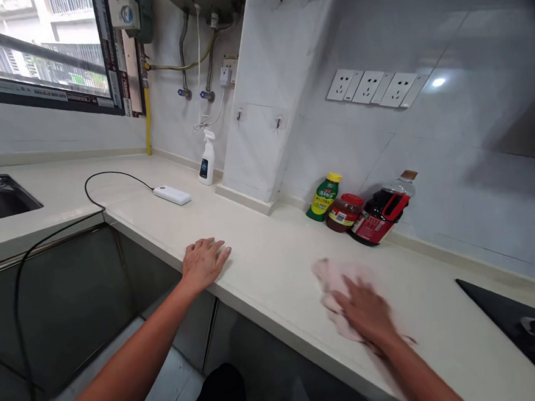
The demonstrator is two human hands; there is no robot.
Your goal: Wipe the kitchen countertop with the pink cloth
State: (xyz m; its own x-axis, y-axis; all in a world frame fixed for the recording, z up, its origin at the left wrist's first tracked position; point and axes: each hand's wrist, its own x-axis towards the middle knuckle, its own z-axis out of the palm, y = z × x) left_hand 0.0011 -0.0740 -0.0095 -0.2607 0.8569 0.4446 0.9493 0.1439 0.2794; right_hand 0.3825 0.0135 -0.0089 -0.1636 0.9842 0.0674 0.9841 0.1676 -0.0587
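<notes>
My left hand (204, 263) rests on the front edge of the white countertop (263, 274), fingers stretched out and holding nothing. Under my right hand (365, 309) lies a pale pink cleaning cloth (341, 275), pressed against the counter. Both the cloth and that hand are smeared by motion, and the palm hides part of the cloth. Behind the cloth, along the wall, stand a green bottle with a yellow cap (324, 196), a brown jar with a red lid (344, 212) and a large dark sauce bottle with a red handle (381, 212).
A white power bank (172, 195) lies further left, its black cable (59, 230) hanging over the counter edge. Behind it stands a white spray bottle (206, 159). At the far left is a sink (8, 197); a black cooktop (509, 318) sits at the right.
</notes>
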